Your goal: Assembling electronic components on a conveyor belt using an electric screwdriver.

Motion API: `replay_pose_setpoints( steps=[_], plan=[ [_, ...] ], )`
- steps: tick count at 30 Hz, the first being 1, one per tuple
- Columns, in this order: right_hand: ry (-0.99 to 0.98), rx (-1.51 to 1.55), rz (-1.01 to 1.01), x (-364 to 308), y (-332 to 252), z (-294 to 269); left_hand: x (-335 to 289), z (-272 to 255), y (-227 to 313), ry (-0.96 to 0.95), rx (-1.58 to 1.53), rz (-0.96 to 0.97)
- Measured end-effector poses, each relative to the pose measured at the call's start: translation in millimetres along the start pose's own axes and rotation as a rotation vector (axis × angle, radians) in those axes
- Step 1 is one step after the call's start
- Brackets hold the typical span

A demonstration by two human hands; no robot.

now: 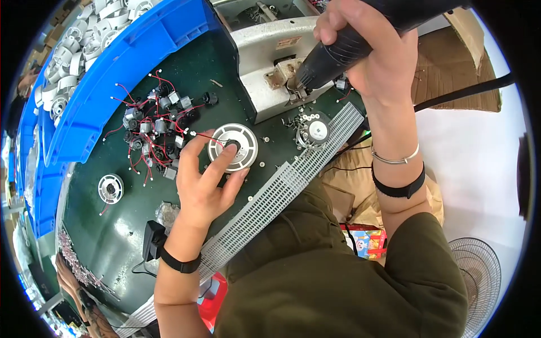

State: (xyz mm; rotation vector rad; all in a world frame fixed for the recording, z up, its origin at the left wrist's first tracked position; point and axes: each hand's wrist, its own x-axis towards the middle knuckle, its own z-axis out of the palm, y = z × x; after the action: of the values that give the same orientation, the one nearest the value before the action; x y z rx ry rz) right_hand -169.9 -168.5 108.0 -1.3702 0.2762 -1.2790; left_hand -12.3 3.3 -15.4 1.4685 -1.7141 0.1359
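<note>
with our right hand (386, 59) we grip the black screwdriver (337, 53) at the metal machine (260, 87), while our left hand (204, 188) clasps the white wheel (243, 151) on the green table (93, 234), apparently to steady it.

Left of the motor pile (160, 126) stands a bin (115, 79); right of it, a wheel (245, 147) and, farther, a machine (260, 90); before it, leftward, a second wheel (110, 189).

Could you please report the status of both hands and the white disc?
Left hand holding white disc, index finger at centre. Right hand gripping black tool, tip near metal machine. Motors piled left of disc.
</note>
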Motion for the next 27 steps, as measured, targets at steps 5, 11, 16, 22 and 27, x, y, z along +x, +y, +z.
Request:
replay_pose_setpoints(
  steps=[5,11,16,22,27],
  plan=[
    [0.028,0.01,-0.022,-2,-1,5,0,1,-2,0.002,-0.02,0.003],
    [0.017,-0.064,-0.04,-1,-4,6,0,0,-3,-0.002,-0.032,0.004],
    [0.009,-0.056,-0.03,-1,0,5,0,1,-3,-0.003,-0.032,-0.002],
    [-0.176,0.285,-0.147,13,23,2,1,1,-3,-0.002,-0.028,0.011],
    [-0.024,-0.032,0.014,0,14,4,-3,-1,-6,-0.008,-0.03,-0.002]
  ],
)
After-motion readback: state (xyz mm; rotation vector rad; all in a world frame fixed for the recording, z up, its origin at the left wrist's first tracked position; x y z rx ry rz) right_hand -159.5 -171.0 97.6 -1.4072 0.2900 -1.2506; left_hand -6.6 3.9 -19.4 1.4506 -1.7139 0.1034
